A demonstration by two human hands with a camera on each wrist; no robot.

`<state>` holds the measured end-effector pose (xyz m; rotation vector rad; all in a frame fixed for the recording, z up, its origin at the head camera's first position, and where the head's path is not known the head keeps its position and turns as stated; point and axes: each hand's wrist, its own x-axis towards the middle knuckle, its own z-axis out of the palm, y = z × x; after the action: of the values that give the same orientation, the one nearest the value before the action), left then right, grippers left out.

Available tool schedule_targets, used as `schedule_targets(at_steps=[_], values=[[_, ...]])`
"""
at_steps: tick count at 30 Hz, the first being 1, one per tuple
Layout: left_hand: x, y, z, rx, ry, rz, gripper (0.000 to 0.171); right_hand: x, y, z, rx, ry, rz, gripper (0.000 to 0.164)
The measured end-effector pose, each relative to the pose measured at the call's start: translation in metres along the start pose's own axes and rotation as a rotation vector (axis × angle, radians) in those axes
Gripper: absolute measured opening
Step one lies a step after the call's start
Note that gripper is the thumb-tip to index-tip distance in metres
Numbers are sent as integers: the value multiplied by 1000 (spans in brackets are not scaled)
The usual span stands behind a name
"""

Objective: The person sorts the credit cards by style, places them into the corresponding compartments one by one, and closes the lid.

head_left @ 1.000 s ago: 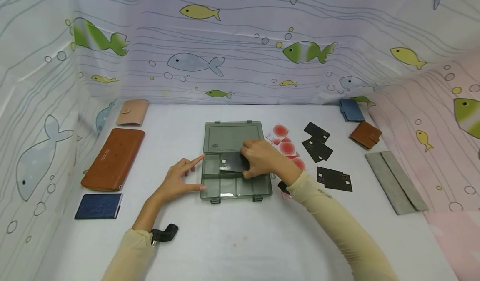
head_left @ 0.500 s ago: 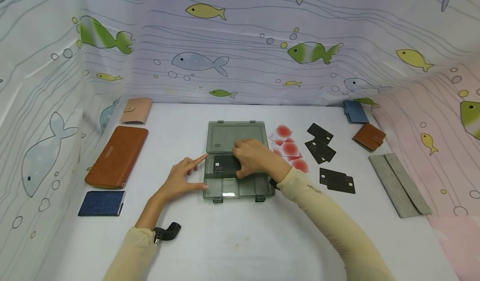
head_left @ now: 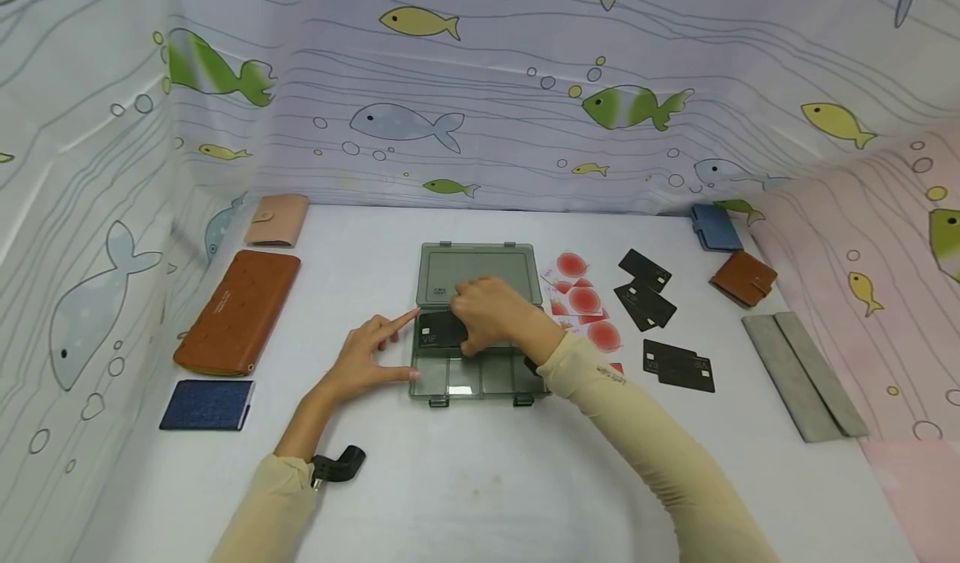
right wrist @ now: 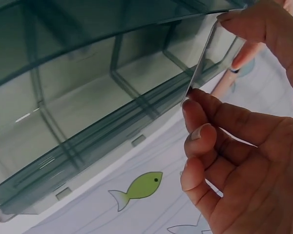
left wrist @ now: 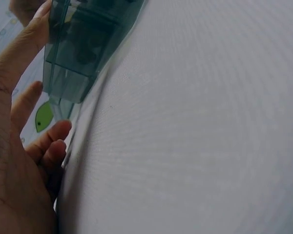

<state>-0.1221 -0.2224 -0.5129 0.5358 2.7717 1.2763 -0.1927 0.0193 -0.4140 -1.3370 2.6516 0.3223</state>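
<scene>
A translucent green plastic divided box [head_left: 429, 382] lies with its lid [head_left: 480, 268] laid back on the white table. My right hand [head_left: 495, 314] pinches a black VIP card [head_left: 435, 330] between thumb and fingers, at the box's upper row of compartments. In the right wrist view the card [right wrist: 201, 66] shows edge-on, a thin line between thumb and fingertips. My left hand [head_left: 362, 364] touches the box's left side with straight index finger and thumb; the left wrist view shows these beside the box wall [left wrist: 80, 48].
Red-and-white cards [head_left: 585, 299] lie right of the box, with black cards [head_left: 647, 303] beyond. A grey sleeve [head_left: 806, 377], brown wallet [head_left: 742, 278] and blue wallet [head_left: 715, 227] sit right. Leftward are a long brown wallet [head_left: 238, 313], navy notebook [head_left: 206, 404] and beige wallet [head_left: 277, 220].
My right hand has moved left across the box with the black card, bringing it to the upper-left end. The left hand stays at the box's left side. The head view has shifted slightly.
</scene>
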Motion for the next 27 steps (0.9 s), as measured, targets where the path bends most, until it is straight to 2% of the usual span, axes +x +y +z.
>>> schedule_targets(at_steps=[7,14,21,27], values=[[-1,2,-1,9,13,21,92,3,-2,1,-2,10,-3,54],[-1,2,0,2,4,10,92,-5,5,14,165,123,-22,58],[0,3,1,8,-10,-10,93,-31,21,27,402,190,-3,60],[-2,3,1,12,-18,-30,93,-64,45,34,477,293,55,53]])
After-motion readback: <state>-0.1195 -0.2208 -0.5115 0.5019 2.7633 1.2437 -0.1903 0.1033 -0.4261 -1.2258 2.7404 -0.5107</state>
